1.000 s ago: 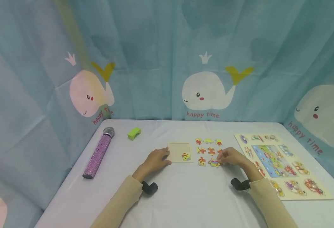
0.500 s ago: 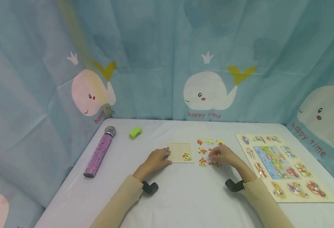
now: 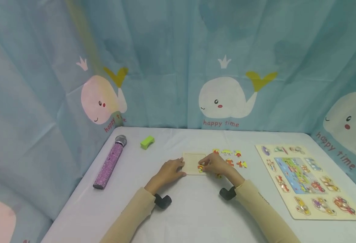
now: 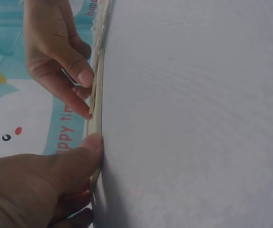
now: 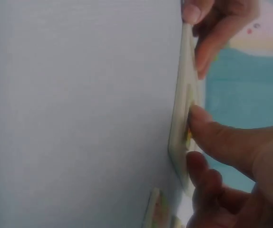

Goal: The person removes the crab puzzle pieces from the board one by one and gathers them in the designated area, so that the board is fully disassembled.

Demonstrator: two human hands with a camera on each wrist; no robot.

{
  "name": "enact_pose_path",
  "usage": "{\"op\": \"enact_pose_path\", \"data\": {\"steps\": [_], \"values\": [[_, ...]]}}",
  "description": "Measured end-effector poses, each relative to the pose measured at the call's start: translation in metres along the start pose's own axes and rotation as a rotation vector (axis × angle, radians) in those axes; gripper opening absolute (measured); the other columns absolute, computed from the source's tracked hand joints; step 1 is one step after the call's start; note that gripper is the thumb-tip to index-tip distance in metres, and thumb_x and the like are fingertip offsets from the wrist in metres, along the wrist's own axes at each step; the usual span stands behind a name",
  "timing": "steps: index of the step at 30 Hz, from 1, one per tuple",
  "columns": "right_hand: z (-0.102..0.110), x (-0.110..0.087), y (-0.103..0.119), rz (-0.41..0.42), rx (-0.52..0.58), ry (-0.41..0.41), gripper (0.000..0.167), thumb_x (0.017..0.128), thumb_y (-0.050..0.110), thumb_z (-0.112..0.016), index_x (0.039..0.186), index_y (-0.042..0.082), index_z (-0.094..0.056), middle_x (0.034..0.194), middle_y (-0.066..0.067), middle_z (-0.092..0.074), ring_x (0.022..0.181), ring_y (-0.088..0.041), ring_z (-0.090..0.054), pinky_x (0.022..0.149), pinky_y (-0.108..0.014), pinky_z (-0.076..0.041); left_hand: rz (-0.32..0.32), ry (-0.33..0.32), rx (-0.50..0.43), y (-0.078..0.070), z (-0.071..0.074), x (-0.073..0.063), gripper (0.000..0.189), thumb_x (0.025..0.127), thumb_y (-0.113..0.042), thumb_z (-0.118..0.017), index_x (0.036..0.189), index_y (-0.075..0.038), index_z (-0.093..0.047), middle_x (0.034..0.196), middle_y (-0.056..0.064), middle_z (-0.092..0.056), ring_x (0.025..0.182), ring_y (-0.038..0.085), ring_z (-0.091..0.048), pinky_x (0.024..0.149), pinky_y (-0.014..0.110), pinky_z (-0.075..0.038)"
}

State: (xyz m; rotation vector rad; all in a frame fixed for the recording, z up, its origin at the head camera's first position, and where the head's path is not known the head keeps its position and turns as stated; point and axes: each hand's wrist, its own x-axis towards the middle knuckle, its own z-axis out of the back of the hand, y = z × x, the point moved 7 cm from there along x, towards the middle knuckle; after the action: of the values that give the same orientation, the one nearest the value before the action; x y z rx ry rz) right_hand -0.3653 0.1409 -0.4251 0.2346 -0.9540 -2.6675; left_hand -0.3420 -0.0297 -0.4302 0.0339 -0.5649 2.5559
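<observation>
A shallow square wooden puzzle tray point(image 3: 191, 162) lies flat on the table. My left hand point(image 3: 169, 171) holds its left side, thumb at the near corner and fingertips farther up the edge. Over the tray's near right corner, my right hand point(image 3: 216, 164) pinches a thin jigsaw piece point(image 4: 92, 97), which looks tilted in the left wrist view. A red-and-yellow jigsaw piece point(image 3: 200, 167) shows beside the right fingertips at that corner. Loose jigsaw pieces point(image 3: 229, 162) lie to the tray's right, some partly hidden by the right hand.
A large knobbed picture puzzle board point(image 3: 290, 199) lies at the right. On the left are a purple glittery microphone point(image 3: 109, 165) and a green arched block point(image 3: 147, 142). A blue whale-print curtain point(image 3: 153, 94) hangs behind and beside the white table point(image 3: 193, 216).
My right hand has picked up a jigsaw piece from the near row and carried it left over the tray. The left hand keeps its hold, and the head view has shifted slightly.
</observation>
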Motion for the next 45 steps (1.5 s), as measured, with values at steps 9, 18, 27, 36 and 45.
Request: {"op": "enact_pose_path", "data": {"steps": [9,18,27,36,45], "values": [[0.007,0.000,0.001,0.032,-0.079,-0.078,0.022,0.071,0.014,-0.078,0.092,0.011,-0.072,0.083,-0.002,-0.065,0.071,-0.012,-0.053,0.063,-0.025,-0.045,-0.022,-0.014,-0.011,-0.003,0.005,0.003,0.049,0.080,-0.028,-0.070,0.120,-0.003,-0.059,0.135,0.014,-0.050,0.123,0.028,-0.050,0.101,0.041,-0.041],[0.012,-0.005,-0.002,0.110,0.002,-0.117,0.015,0.073,0.012,-0.075,0.087,0.012,-0.068,0.083,-0.004,-0.064,0.073,-0.015,-0.055,0.062,-0.028,-0.045,-0.042,-0.030,-0.006,-0.004,0.006,0.004,0.049,0.080,-0.029,-0.070,0.120,-0.002,-0.059,0.134,0.014,-0.050,0.121,0.029,-0.051,0.099,0.041,-0.042],[0.018,-0.007,-0.016,0.030,0.151,-0.138,0.009,0.082,0.013,-0.068,0.089,0.012,-0.073,0.088,-0.003,-0.070,0.078,-0.013,-0.058,0.066,-0.026,-0.048,-0.001,0.003,-0.021,-0.003,0.001,0.003,0.052,0.081,-0.030,-0.069,0.124,-0.004,-0.057,0.137,0.011,-0.048,0.125,0.027,-0.048,0.103,0.040,-0.039],[0.021,-0.014,-0.019,-0.025,0.248,-0.099,0.014,0.082,0.020,-0.069,0.094,0.014,-0.073,0.096,-0.002,-0.070,0.087,-0.012,-0.062,0.074,-0.027,-0.051,-0.024,-0.010,-0.008,-0.003,-0.002,0.004,0.050,0.080,-0.030,-0.069,0.122,-0.004,-0.058,0.135,0.012,-0.049,0.123,0.028,-0.049,0.101,0.041,-0.041],[0.049,-0.041,-0.037,-0.096,0.257,-0.114,0.028,0.083,0.028,-0.067,0.103,0.008,-0.069,0.104,-0.009,-0.069,0.088,-0.017,-0.061,0.074,-0.035,-0.050,-0.026,-0.025,0.005,0.000,0.000,0.001,0.049,0.080,-0.030,-0.069,0.119,-0.003,-0.060,0.134,0.014,-0.050,0.121,0.030,-0.051,0.099,0.042,-0.042]]}}
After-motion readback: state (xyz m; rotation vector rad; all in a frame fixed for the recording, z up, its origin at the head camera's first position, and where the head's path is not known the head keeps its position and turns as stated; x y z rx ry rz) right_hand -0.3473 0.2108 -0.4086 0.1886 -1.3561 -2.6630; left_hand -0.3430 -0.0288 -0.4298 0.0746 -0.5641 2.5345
